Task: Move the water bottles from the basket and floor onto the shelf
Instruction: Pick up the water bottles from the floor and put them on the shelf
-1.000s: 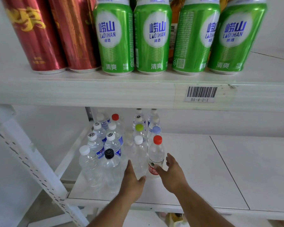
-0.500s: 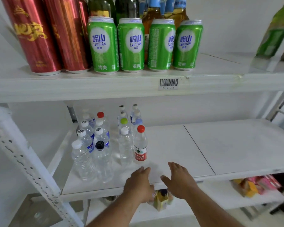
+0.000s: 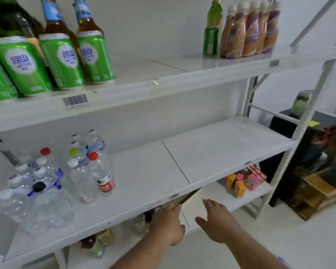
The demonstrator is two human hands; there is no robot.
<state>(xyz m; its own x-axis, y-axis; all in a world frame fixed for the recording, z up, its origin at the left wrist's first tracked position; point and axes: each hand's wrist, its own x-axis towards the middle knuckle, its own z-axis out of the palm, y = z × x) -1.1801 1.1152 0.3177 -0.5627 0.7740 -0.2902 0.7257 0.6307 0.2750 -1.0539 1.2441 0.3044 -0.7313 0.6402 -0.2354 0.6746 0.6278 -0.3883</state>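
Note:
Several clear water bottles (image 3: 47,183) stand grouped at the left end of the white middle shelf (image 3: 211,152). The rightmost of them is a red-capped bottle with a red label (image 3: 102,174), upright beside a white-capped one (image 3: 81,181). My left hand (image 3: 169,224) hovers just below the shelf's front edge, fingers loosely spread, holding nothing. My right hand (image 3: 215,220) is beside it to the right, palm down and fingers apart, also holding nothing. Both hands are clear of the bottles. No basket or floor bottles are in sight.
Green cans (image 3: 60,61) and glass bottles fill the upper shelf's left; brown drink bottles (image 3: 248,30) stand at its right. Coloured snack boxes (image 3: 244,180) sit on the lower shelf. A dark cabinet (image 3: 308,162) stands beyond the rack's right upright. White floor lies below.
Both hands have drawn back from the red-capped bottle, off the shelf and below its front edge. My view has swung right, revealing the shelf's bare right half and the cabinet.

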